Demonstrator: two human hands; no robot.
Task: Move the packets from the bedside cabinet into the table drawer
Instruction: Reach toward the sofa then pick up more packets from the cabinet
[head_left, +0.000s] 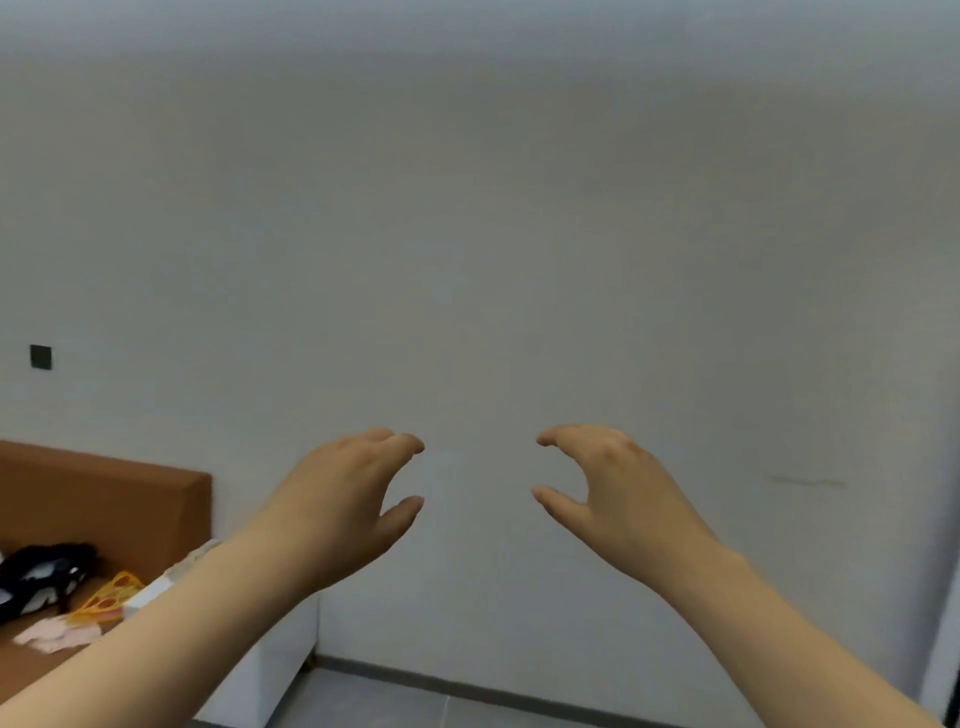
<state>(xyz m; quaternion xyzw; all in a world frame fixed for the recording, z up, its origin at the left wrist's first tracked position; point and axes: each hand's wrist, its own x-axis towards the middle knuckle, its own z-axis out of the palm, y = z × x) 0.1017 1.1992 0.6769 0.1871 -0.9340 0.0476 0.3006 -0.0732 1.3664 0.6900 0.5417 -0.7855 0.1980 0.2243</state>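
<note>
Your left hand (343, 501) and right hand (621, 493) hover mid-frame, apart; both loosely curled, gripping nothing. Grey wall (467, 208) behind; white cabinet (280, 649) lower left.

Grey wall (467, 208), black switch (40, 357) (square), brown headboard (104, 499)

The wall (519, 208) is matt painted plaster, smooth, with a faint scuff at three o'clock. On it at nine o'clock, a small black switch plate (40, 357) looks like smooth plastic. At eight o'clock the brown headboard (104, 499) has a smooth, matt, leather-like skin. Below it lie a black-and-white bundle (41, 571) of soft cloth, a yellow perforated piece (111, 597) of glossy plastic, and pale pink sheets (57, 636), thin and crumpled. The white cabinet (270, 660) at seven o'clock is smooth and matt. The grey floor (363, 701) at six o'clock is smooth tile
</note>
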